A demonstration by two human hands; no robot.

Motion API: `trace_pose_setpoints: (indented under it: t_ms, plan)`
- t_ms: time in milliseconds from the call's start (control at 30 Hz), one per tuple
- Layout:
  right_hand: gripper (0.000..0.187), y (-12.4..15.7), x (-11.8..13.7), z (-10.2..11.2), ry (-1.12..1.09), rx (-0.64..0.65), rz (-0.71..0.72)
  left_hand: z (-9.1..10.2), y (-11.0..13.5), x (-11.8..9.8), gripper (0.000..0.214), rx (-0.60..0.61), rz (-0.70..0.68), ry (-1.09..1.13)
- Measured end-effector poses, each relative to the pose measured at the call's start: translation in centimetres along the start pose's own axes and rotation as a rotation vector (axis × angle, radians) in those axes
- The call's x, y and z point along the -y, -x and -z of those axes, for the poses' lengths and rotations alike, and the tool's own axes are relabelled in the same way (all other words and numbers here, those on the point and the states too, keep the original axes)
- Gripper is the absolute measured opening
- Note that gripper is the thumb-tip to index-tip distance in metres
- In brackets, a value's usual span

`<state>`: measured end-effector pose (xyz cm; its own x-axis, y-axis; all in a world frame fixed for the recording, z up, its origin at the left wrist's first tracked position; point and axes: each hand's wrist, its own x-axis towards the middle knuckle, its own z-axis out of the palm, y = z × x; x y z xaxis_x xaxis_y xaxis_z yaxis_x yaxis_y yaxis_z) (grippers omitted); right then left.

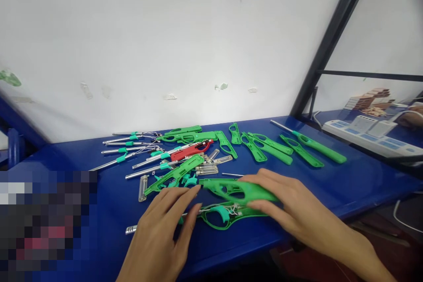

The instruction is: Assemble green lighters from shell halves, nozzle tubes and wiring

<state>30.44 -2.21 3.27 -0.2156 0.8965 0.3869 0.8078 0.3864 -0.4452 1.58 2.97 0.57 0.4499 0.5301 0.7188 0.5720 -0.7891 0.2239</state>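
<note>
My right hand (291,198) grips a green lighter casing half (254,192), tilted just above a second one. That lower casing half (214,227) lies open side up, with a teal trigger (222,214) and thin wires inside. My left hand (165,229) curls its thumb and index finger around the lower lighter's front, where the metal tube runs. The tube's slotted tip (131,229) sticks out left of this hand. Part of the tube is hidden behind the fingers. Just beyond the left hand lie a green casing half (176,175) and loose teal pieces (191,181).
Metal tubes with teal parts and wires (122,158) lie at the back left. A red casing half (191,150) and clear fuel tanks (207,169) lie centrally. Several green casings (264,147) and a long lighter (319,146) are back right. A power strip (373,136) stands beyond the frame post.
</note>
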Motion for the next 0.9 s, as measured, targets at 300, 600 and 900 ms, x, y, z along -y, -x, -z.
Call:
trace_pose_setpoints:
  t_ms: [300, 600, 900]
  plan:
    - [0.052, -0.9, 1.6, -1.3, -0.396, -0.07, -0.156, -1.4, 0.4, -0.5, 0.031, 0.222, -0.018, 0.025]
    - [0.046, -2.2, 3.4, -3.7, -0.364, 0.09, -0.08, -1.5, 0.2, -0.8, 0.025, 0.198, -0.043, 0.075]
    - [0.045, -2.4, 3.4, -4.0, -0.302, 0.079, -0.083, -1.6, 0.0, -1.0, 0.021, 0.218, 0.011, 0.091]
